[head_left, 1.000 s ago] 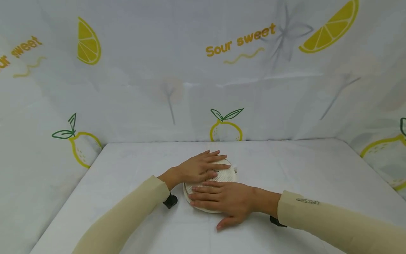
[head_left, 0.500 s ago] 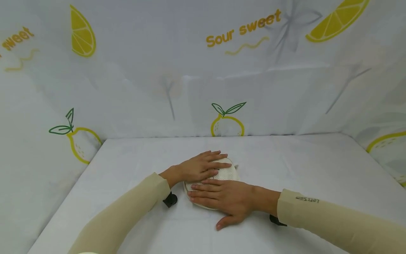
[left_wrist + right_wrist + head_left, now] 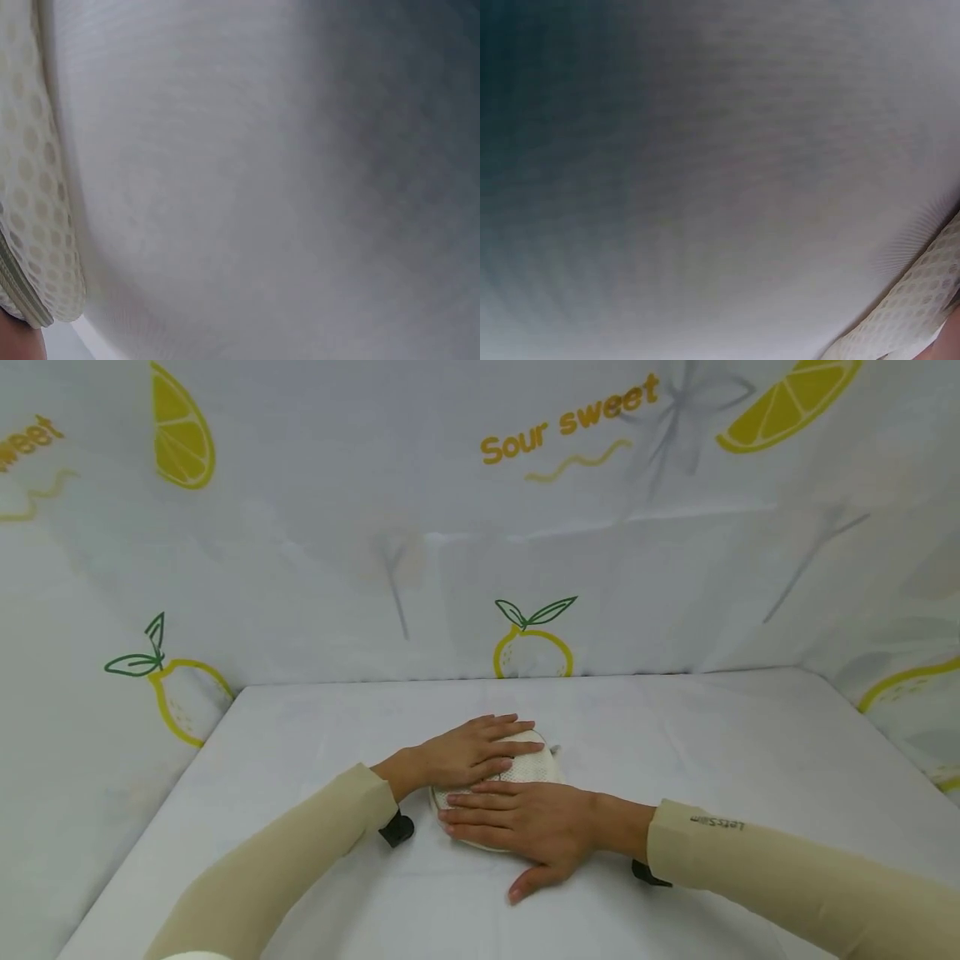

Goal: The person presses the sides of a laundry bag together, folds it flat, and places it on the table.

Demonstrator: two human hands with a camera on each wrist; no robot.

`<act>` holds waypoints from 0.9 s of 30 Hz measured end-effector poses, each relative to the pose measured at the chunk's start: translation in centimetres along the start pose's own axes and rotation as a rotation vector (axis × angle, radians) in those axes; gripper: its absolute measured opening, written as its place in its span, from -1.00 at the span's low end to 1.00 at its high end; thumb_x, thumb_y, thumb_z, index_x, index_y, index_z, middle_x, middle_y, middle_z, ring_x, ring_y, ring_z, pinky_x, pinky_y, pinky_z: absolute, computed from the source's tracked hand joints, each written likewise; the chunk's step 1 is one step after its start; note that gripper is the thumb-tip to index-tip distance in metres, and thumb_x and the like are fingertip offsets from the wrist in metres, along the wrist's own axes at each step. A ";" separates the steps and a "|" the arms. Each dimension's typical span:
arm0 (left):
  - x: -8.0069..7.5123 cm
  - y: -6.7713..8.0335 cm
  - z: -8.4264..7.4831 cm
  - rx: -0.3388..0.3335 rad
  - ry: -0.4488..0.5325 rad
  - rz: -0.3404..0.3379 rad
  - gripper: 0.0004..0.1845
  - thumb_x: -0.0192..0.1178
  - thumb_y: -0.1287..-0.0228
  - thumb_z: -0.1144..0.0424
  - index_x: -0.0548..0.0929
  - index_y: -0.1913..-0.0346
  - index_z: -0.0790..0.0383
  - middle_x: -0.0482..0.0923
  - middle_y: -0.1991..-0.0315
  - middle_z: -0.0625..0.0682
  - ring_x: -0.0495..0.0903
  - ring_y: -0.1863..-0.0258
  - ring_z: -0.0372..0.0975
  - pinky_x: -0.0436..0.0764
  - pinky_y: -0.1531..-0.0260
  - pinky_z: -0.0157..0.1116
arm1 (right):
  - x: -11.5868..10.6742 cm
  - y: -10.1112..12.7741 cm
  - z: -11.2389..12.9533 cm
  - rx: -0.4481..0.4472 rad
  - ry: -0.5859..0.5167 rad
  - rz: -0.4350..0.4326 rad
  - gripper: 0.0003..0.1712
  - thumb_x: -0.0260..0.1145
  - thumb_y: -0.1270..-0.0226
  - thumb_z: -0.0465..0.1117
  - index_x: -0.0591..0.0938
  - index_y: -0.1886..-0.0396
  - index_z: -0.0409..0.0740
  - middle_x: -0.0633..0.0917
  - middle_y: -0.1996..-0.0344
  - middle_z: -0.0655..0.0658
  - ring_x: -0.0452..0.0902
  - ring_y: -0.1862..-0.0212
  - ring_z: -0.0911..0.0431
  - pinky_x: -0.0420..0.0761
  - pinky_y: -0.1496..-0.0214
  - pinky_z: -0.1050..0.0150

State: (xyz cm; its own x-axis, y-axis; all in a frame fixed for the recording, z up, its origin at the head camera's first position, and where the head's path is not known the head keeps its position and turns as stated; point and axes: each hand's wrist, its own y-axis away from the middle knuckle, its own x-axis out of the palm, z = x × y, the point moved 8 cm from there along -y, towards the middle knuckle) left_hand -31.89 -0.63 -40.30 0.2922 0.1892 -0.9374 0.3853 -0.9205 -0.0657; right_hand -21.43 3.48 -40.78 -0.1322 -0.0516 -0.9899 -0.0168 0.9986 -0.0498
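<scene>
A round cream mesh pouch (image 3: pixel 517 770) lies flat on the white table (image 3: pixel 712 752), near its middle. My left hand (image 3: pixel 480 747) rests flat on the pouch's far half, fingers straight and pointing right. My right hand (image 3: pixel 517 818) lies flat over its near half, fingers straight and pointing left, thumb on the table. In the left wrist view, an edge of the mesh pouch (image 3: pixel 30 202) with a zip shows at the left against the white cloth. The right wrist view shows a corner of the mesh pouch (image 3: pixel 915 315) at the bottom right.
White fabric walls printed with lemons and "Sour sweet" (image 3: pixel 570 431) enclose the table at the back and both sides. Black wrist camera mounts (image 3: pixel 396 829) sit under both beige sleeves.
Both hands stay flat on the pouch. The head view has drifted a little, so everything sits slightly higher and to the left.
</scene>
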 end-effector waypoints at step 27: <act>-3.2 1.1 0.1 -0.159 0.058 -0.193 -0.40 -0.33 -0.55 -0.08 0.04 -0.52 0.09 -0.05 -0.51 -0.05 -0.13 -0.48 -0.19 -0.06 -0.39 -0.14 | -3.4 0.2 -0.1 0.053 -0.001 -0.046 -0.12 -0.08 -0.46 0.27 -0.03 -0.53 -0.16 -0.02 -0.51 -0.10 -0.24 -0.50 0.04 -0.12 -0.45 0.18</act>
State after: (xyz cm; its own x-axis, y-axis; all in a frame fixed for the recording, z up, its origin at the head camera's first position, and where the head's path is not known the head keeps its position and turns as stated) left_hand -32.47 -2.32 -37.40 0.2479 0.3799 -0.8912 0.5702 -0.8009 -0.1828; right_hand -21.08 3.88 -37.41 -0.1316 -0.0977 -0.9865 0.0296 0.9943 -0.1024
